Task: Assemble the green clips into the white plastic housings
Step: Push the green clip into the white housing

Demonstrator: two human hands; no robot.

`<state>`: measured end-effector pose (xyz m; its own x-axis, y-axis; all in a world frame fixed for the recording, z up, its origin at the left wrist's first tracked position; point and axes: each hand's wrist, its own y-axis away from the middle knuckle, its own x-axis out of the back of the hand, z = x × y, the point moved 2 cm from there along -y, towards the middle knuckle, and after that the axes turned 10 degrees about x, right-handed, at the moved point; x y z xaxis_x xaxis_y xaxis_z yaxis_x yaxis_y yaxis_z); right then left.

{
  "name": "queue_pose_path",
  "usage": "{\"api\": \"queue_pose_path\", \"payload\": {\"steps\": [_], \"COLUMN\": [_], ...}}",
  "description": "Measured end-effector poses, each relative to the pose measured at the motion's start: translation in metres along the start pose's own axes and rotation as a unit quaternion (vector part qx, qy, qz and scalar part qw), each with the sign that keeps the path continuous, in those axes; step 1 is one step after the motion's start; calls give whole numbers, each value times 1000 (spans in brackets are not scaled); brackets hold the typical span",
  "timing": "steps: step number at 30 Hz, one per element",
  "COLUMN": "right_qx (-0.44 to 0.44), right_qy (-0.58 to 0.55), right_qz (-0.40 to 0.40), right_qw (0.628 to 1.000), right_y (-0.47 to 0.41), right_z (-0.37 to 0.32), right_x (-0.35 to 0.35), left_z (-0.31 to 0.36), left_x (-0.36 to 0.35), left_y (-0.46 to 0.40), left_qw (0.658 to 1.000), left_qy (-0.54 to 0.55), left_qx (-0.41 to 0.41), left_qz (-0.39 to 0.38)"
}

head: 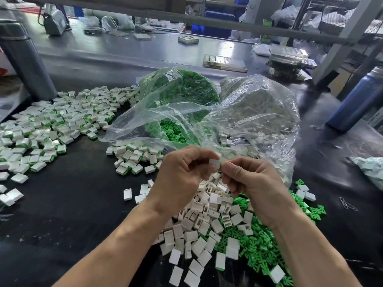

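Left hand (182,172) is pinching a white housing (215,163) above the loose housing pile (207,220) | right hand (252,183) is pressing a barely visible green clip (221,166) in | risk: clip going in skewed, jamming or dropping into that pile.

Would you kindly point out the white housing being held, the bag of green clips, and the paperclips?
Held housing (214,163), head view: its white face between both hands' fingertips.
Clip bag (182,88), head view: its bulging upper side.
Paperclips (348,204), head view: middle of the wire pair.
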<state>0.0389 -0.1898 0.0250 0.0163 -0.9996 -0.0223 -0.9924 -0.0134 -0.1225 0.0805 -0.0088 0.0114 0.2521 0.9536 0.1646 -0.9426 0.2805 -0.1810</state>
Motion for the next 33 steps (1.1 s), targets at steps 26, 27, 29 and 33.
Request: {"api": "queue_pose_path", "payload": {"steps": [26, 27, 29, 33], "right_qx": [-79, -73, -62, -54], "right_qy": [-143, -129, -106, -89], "right_qz": [22, 18, 12, 1], "right_qw": [986, 989, 992, 995], "right_y": [-1, -1, -1, 0], "right_z": [0, -1, -3, -6], "right_x": [-5, -4, -3, -2], "left_z": [1, 2, 3, 5], "left_x": [-3, -3, -3, -1], "left_y": [1, 1, 0, 0], "left_qw": [997, 998, 999, 999], "left_qy": [-49, -38, -25, -15], "left_qx": [-36, -31, -29, -32], "left_qz": [39, 28, 11, -11]}}
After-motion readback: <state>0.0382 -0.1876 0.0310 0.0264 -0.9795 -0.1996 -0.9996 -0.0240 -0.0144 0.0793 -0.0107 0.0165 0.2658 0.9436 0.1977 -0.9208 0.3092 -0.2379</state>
